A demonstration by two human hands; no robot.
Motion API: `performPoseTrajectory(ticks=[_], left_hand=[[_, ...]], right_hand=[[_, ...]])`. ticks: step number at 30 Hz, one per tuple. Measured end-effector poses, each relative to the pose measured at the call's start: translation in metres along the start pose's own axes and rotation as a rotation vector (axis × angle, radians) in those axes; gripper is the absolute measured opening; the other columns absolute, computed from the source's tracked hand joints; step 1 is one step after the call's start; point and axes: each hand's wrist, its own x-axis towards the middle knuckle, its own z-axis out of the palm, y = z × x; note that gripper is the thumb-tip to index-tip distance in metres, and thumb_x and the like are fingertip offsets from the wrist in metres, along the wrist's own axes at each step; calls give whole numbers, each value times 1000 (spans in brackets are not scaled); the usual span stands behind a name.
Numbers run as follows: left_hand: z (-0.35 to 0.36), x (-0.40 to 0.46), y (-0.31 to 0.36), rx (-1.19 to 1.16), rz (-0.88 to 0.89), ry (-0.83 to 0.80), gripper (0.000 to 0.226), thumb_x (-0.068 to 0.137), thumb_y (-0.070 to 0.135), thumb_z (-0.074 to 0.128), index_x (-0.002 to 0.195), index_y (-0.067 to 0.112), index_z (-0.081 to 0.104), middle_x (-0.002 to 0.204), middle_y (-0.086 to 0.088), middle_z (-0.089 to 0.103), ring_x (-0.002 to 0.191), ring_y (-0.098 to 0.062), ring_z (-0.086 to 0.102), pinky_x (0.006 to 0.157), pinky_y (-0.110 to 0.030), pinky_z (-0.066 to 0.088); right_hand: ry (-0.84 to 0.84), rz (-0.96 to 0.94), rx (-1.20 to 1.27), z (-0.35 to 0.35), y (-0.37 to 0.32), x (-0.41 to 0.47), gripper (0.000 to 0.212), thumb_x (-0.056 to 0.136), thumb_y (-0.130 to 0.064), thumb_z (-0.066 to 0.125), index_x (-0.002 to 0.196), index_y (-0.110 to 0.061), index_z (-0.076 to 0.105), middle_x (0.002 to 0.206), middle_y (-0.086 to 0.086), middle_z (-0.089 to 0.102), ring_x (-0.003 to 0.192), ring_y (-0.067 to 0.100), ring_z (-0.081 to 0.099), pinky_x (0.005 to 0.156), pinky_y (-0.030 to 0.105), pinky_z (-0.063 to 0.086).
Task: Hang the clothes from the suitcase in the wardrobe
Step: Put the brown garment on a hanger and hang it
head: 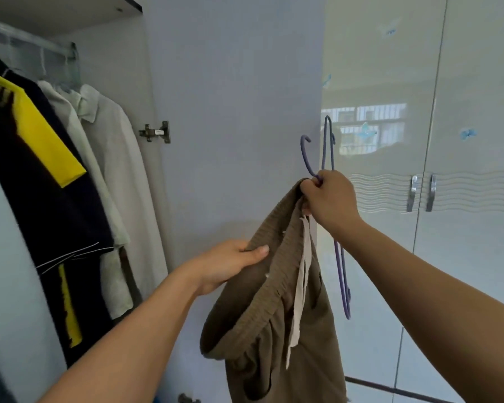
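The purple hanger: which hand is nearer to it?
Right. The right hand grips the purple hanger at its neck, along with the brown trousers. The left hand holds only the waistband, lower and to the left.

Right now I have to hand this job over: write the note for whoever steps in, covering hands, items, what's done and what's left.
Right hand: grips the purple hanger and one end of the brown trousers' waistband.
Left hand: holds the waistband's other side.
Trousers are not on the hanger yet.
Wardrobe open at left; a dark and yellow garment and white shirts already hang there.
Left: get the trousers onto the hanger, hook it on the rail. Suitcase out of view.
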Motion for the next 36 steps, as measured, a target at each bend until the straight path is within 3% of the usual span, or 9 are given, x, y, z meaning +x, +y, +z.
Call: performPoseTrajectory(ticks=[5, 8, 11, 14, 17, 22, 26, 33, 36], left_hand=[[-16, 9, 6, 425, 208, 656, 39, 99, 30, 51, 67, 10, 61, 68, -10, 53, 65, -22, 56, 58, -30, 34], [-27, 3, 27, 661, 226, 949, 37, 101, 34, 41, 86, 14, 68, 82, -8, 51, 76, -25, 53, 61, -29, 33], [-23, 6, 53, 812, 90, 871, 35, 103, 31, 36, 79, 14, 55, 87, -9, 59, 72, -19, 44, 58, -30, 30], [-6, 15, 63, 689, -77, 799, 30, 99, 16, 40, 72, 8, 49, 89, -11, 53, 67, -17, 43, 55, -27, 31], [11, 17, 58, 555, -210, 819, 24, 97, 8, 41, 77, 3, 53, 104, -18, 60, 87, -27, 54, 68, -27, 36], [19, 15, 39, 441, -359, 833, 23, 96, 6, 43, 76, 2, 53, 121, -19, 61, 99, -30, 57, 72, -26, 38], [24, 11, 22, 414, -434, 908, 22, 93, 6, 49, 108, -3, 62, 124, -19, 61, 114, -34, 57, 85, -33, 46], [68, 21, 32, 1054, -322, 836, 27, 90, 4, 44, 109, 11, 63, 108, -8, 65, 98, -26, 63, 69, -30, 44], [82, 27, 47, 1128, -259, 731, 24, 90, 4, 45, 107, 11, 61, 107, -9, 64, 93, -26, 62, 67, -30, 43]], right_hand=[[-95, -27, 18, -9, 4, 0, 23, 86, -18, 54, 72, 1, 59, 74, 23, 65, 71, 35, 64, 73, 47, 55], [-162, -83, -38, -23, 16, -1, 24, 87, -22, 61, 78, 0, 61, 75, 16, 62, 68, 24, 56, 63, 30, 44], [-105, -32, 80, -42, 18, 0, 17, 93, -31, 59, 97, -15, 57, 80, -2, 60, 66, 8, 53, 53, 10, 36], [-52, 14, 270, -66, 18, 8, 21, 98, -30, 50, 117, -22, 50, 78, 3, 66, 60, 10, 54, 56, 18, 41], [-170, 25, 324, -95, 23, 13, 16, 94, -29, 57, 97, -14, 63, 57, -2, 64, 45, 9, 45, 50, 24, 37], [-531, 144, 275, -135, 45, 7, 25, 83, -30, 71, 83, -5, 76, 63, 3, 54, 55, 13, 36, 48, 21, 29], [-761, 228, 197, -145, 56, -3, 25, 79, -27, 74, 80, -3, 76, 56, 2, 47, 47, 11, 31, 43, 20, 23], [-805, 254, 77, -114, 49, -28, 18, 79, -17, 75, 64, -8, 74, 46, -3, 50, 42, 10, 33, 43, 20, 23], [-754, 172, -29, -96, 43, -33, 20, 79, -20, 75, 66, -5, 71, 49, -3, 55, 49, 12, 44, 48, 20, 34]])
